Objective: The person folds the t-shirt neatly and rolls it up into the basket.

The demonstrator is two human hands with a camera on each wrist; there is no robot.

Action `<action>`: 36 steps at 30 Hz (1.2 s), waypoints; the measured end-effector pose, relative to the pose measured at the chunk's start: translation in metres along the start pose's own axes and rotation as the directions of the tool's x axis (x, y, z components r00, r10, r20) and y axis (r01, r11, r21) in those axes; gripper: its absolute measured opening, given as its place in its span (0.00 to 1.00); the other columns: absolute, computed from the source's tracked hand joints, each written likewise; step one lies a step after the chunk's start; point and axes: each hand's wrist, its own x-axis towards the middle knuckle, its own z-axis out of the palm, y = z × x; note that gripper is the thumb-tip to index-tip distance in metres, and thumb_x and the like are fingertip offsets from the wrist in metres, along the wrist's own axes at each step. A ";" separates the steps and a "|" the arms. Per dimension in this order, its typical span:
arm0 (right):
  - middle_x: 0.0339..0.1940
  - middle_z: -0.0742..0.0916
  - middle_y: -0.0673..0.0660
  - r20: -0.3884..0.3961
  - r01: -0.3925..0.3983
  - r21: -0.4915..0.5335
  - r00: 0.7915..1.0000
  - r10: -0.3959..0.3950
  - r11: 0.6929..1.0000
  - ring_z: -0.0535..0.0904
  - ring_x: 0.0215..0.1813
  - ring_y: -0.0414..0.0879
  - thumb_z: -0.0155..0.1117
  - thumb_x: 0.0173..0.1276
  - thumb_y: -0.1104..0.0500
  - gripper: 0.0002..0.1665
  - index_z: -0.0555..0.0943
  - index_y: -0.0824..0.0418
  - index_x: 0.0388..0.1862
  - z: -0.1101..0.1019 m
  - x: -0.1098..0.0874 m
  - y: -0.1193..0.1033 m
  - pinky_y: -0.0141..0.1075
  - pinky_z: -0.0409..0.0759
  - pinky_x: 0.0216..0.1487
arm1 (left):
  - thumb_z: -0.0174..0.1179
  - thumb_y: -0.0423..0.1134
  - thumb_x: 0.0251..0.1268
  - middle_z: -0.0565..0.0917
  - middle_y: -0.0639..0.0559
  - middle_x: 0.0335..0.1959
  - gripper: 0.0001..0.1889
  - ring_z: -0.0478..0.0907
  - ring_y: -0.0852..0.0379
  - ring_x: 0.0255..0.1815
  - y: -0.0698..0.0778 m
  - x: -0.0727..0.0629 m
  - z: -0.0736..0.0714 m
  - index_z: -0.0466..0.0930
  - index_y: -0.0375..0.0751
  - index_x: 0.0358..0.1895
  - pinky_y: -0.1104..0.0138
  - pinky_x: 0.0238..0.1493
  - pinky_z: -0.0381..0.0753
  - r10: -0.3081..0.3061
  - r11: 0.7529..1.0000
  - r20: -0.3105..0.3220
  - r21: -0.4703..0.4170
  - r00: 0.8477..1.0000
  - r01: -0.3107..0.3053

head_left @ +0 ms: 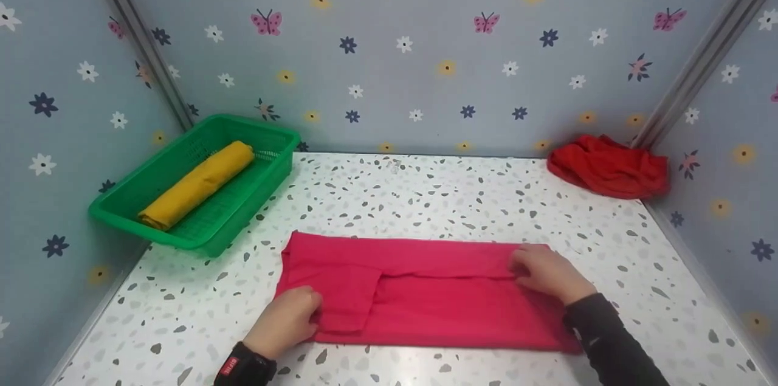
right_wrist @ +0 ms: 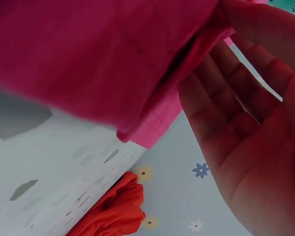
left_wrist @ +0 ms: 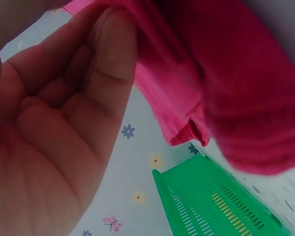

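A pink T-shirt (head_left: 456,307) lies folded into a long rectangle on the speckled table, with a squared, sleeve-like flap (head_left: 349,301) folded over its left part. My left hand (head_left: 285,320) pinches the cloth at the left near corner; in the left wrist view its curled fingers (left_wrist: 113,54) meet the fabric, and the exact grip is partly hidden. At the far right corner my right hand (head_left: 550,272) pinches the upper folded layer. The right wrist view shows those fingertips on a lifted fold of the shirt (right_wrist: 113,59), stitched hem visible below.
A green basket (head_left: 243,225) stands at the back left, holding a rolled yellow cloth (head_left: 197,185). Crumpled red cloth (head_left: 608,167) sits in the back right corner. Patterned walls (head_left: 419,27) enclose the white speckled table (head_left: 419,191) on the left, back and right.
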 end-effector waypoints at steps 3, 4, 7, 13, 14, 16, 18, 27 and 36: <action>0.30 0.78 0.45 0.001 -0.005 -0.001 1.000 0.005 1.000 0.76 0.37 0.45 0.75 0.51 0.68 0.15 0.79 0.54 0.30 -0.001 0.003 0.000 0.44 0.77 0.41 | 0.67 0.24 0.41 0.69 0.59 0.20 0.13 0.69 0.57 0.25 -0.003 0.007 0.002 0.74 0.45 0.19 0.61 0.30 0.72 -0.004 0.999 -0.034 0.035 0.999 0.005; 0.29 0.78 0.45 0.002 -0.008 -0.003 1.000 0.008 1.000 0.75 0.36 0.45 0.75 0.51 0.69 0.15 0.79 0.54 0.29 -0.001 0.004 0.001 0.44 0.77 0.41 | 0.66 0.24 0.41 0.69 0.58 0.20 0.13 0.70 0.56 0.25 -0.005 0.010 0.003 0.73 0.45 0.19 0.60 0.31 0.73 -0.003 0.999 -0.050 0.046 0.999 0.005; 0.29 0.77 0.46 0.006 -0.028 -0.009 1.000 0.028 1.000 0.74 0.35 0.45 0.75 0.51 0.68 0.15 0.79 0.53 0.29 -0.001 0.007 0.001 0.44 0.76 0.40 | 0.65 0.22 0.42 0.70 0.57 0.19 0.14 0.71 0.55 0.25 -0.009 0.020 0.004 0.73 0.44 0.18 0.59 0.31 0.74 -0.017 0.998 -0.084 0.066 0.996 0.023; 0.27 0.76 0.47 -0.026 -0.044 -0.020 0.999 0.044 0.999 0.73 0.33 0.45 0.75 0.50 0.68 0.14 0.79 0.54 0.27 -0.001 0.010 0.005 0.44 0.75 0.38 | 0.63 0.20 0.45 0.71 0.54 0.18 0.14 0.73 0.53 0.24 -0.020 0.046 0.005 0.74 0.43 0.17 0.59 0.32 0.75 -0.050 0.993 -0.133 0.099 0.990 0.064; 0.27 0.76 0.48 -0.030 -0.050 -0.021 0.998 0.050 0.999 0.73 0.32 0.45 0.75 0.50 0.68 0.14 0.79 0.54 0.27 -0.001 0.011 0.006 0.44 0.75 0.38 | 0.62 0.20 0.45 0.71 0.54 0.17 0.14 0.73 0.52 0.24 -0.021 0.051 0.005 0.74 0.43 0.17 0.59 0.32 0.75 -0.051 0.992 -0.140 0.108 0.989 0.066; 0.27 0.76 0.48 -0.033 -0.065 -0.017 0.997 0.065 0.998 0.73 0.32 0.46 0.75 0.50 0.68 0.14 0.79 0.55 0.27 -0.001 0.012 0.008 0.44 0.75 0.38 | 0.60 0.19 0.45 0.71 0.53 0.17 0.14 0.74 0.50 0.25 -0.025 0.060 0.005 0.73 0.43 0.16 0.58 0.32 0.76 -0.046 0.990 -0.154 0.123 0.987 0.065; 0.27 0.76 0.48 -0.033 -0.087 -0.012 0.996 0.086 0.996 0.72 0.32 0.46 0.76 0.50 0.68 0.13 0.79 0.55 0.27 -0.001 0.013 0.009 0.44 0.75 0.38 | 0.58 0.18 0.45 0.71 0.51 0.17 0.15 0.75 0.49 0.25 -0.028 0.070 0.005 0.72 0.43 0.15 0.58 0.32 0.76 -0.040 0.988 -0.164 0.141 0.986 0.064; 0.26 0.74 0.49 -0.040 -0.145 -0.023 0.989 0.144 0.989 0.72 0.29 0.45 0.75 0.52 0.66 0.12 0.79 0.56 0.26 0.001 0.018 0.012 0.43 0.75 0.36 | 0.58 0.19 0.47 0.78 0.47 0.21 0.14 0.80 0.44 0.32 -0.041 0.110 0.003 0.76 0.43 0.17 0.55 0.35 0.79 -0.101 0.973 -0.129 0.195 0.986 0.125; 0.27 0.75 0.50 -0.030 -0.189 -0.007 0.982 0.189 0.982 0.73 0.31 0.46 0.75 0.53 0.65 0.10 0.80 0.57 0.29 0.000 0.018 0.010 0.44 0.76 0.37 | 0.58 0.22 0.52 0.82 0.40 0.29 0.09 0.82 0.39 0.37 -0.047 0.140 0.009 0.80 0.39 0.23 0.49 0.39 0.81 -0.176 0.958 -0.196 0.190 0.965 0.213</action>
